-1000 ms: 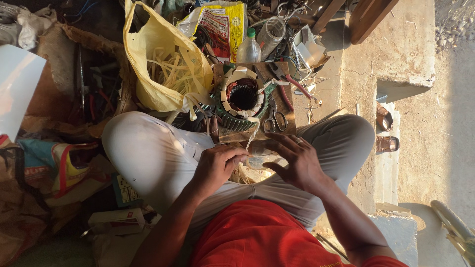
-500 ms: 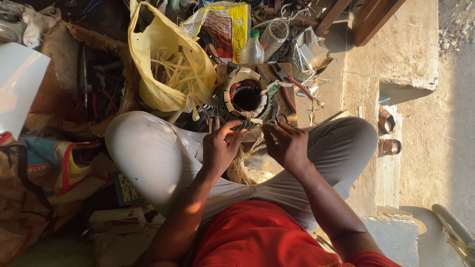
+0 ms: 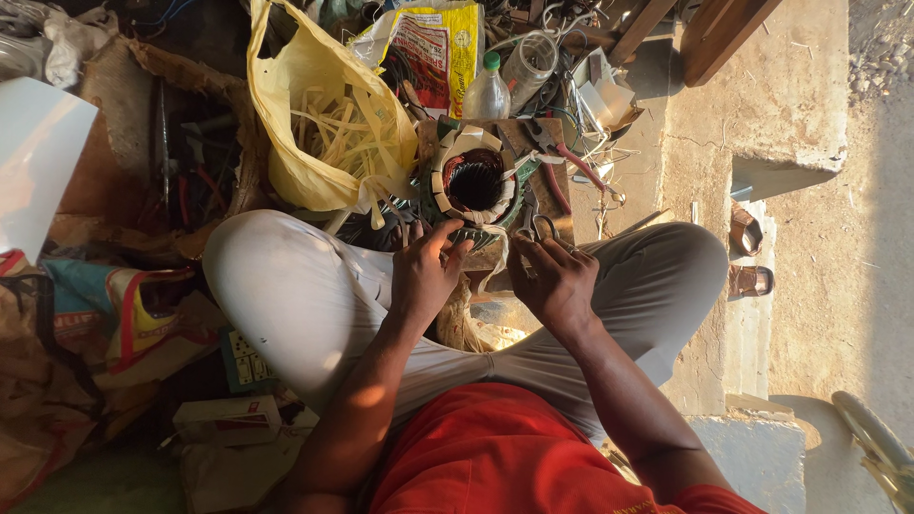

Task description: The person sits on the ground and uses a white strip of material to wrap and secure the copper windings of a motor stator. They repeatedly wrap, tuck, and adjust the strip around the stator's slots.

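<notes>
I sit cross-legged in grey trousers and a red shirt. In front of my knees stands a round motor stator (image 3: 473,183) with dark windings and white insulating paper around its bore. My left hand (image 3: 426,271) reaches toward its near edge, fingertips touching or almost touching it. My right hand (image 3: 552,278) is beside it, fingers curled around the handles of a pair of scissors (image 3: 535,224). Whether the left hand holds a small piece is hidden.
A yellow plastic bag (image 3: 324,124) of pale strips lies at the left of the stator. Red-handled pliers (image 3: 562,157), a plastic bottle (image 3: 486,90), a printed yellow sack (image 3: 433,48) and wires crowd the far side. Sandals (image 3: 747,252) sit on the concrete at right.
Both hands have moved from my lap forward toward the stator. The right hand has come onto the scissors.
</notes>
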